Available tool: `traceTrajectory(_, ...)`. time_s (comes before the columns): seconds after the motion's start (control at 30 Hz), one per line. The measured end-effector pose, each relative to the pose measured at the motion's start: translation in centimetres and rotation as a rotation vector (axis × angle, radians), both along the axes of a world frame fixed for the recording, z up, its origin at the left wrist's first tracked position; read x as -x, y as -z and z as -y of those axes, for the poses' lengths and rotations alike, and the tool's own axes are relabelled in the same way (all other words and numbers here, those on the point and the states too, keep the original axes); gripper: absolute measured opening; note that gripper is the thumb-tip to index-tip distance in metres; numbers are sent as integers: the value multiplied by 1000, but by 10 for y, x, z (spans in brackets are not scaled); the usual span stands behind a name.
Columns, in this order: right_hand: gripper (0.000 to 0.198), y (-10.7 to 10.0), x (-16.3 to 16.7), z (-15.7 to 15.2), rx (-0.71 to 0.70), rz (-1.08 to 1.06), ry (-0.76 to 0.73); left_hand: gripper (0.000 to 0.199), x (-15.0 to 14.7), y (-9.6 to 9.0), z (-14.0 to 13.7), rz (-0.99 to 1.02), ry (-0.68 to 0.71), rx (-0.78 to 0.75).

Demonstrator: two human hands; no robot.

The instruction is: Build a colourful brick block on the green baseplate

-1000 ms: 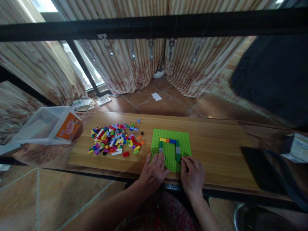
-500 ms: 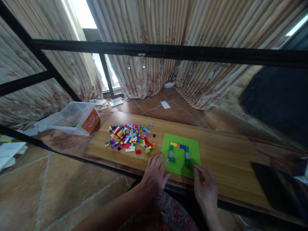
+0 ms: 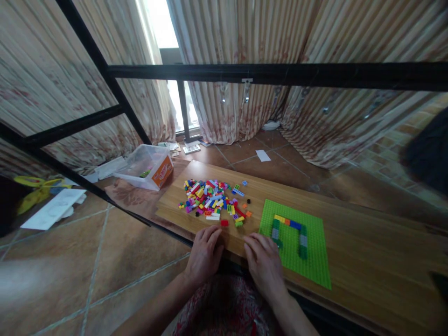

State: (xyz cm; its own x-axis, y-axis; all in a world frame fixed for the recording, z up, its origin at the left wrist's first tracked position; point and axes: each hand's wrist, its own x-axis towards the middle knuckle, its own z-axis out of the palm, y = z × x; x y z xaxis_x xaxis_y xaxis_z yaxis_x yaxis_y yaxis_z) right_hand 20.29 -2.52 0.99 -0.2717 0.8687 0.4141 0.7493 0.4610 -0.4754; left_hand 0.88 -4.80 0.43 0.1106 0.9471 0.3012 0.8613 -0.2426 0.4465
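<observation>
My left hand (image 3: pixel 205 253) rests at the near edge of the wooden board, its fingers lying forward and holding nothing that I can see. Just beyond its fingertips lies a red brick (image 3: pixel 224 223). Beside the green baseplate (image 3: pixel 317 268) is my right hand (image 3: pixel 264 261), fingers stretched over the board's edge, with no brick visible in it. On the baseplate a three-sided outline of bricks stands: a yellow, orange and blue top row (image 3: pixel 287 221), and two sides of dark green and grey bricks (image 3: pixel 303 241). My right hand partly covers the plate's near left corner.
A heap of mixed bricks (image 3: pixel 210 198) lies on the wooden board (image 3: pixel 371 252), with loose ones around it. Left of that stands a clear plastic box (image 3: pixel 142 163) with an orange label. A black metal frame (image 3: pixel 210 73) crosses beyond, before striped curtains (image 3: pixel 245 37).
My view has swung left. My right hand has moved left from the baseplate's near right side to its left corner. My left hand has drawn away from the baseplate to the board's edge.
</observation>
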Motion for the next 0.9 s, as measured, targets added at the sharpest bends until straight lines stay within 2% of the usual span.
traceTrajectory(0.17, 22, 1, 26, -21, -32, 53, -7, 39, 6, -3, 0, 50, -10, 21)
traceTrajectory(0.27, 24, 6, 26, -30, -63, 84, 49, 39, 8, -5, 1, 87, -12, 38)
traceTrajectory(0.37, 24, 12, 22, -39, -98, 122, 45, 37, 11, -5, 0, 127, -15, 48)
traceTrajectory(0.53, 24, 19, 20, -50, -116, 151, -8, 34, 30, -8, -9, 222, -149, 3)
traceTrajectory(0.7, 28, 21, 21, -55, -107, 142, -36, 31, 62, -18, -40, 201, -346, -87)
traceTrajectory(0.9, 30, 18, 32, -57, -104, 116, 8, 26, 73, -33, -98, -77, -476, -43)
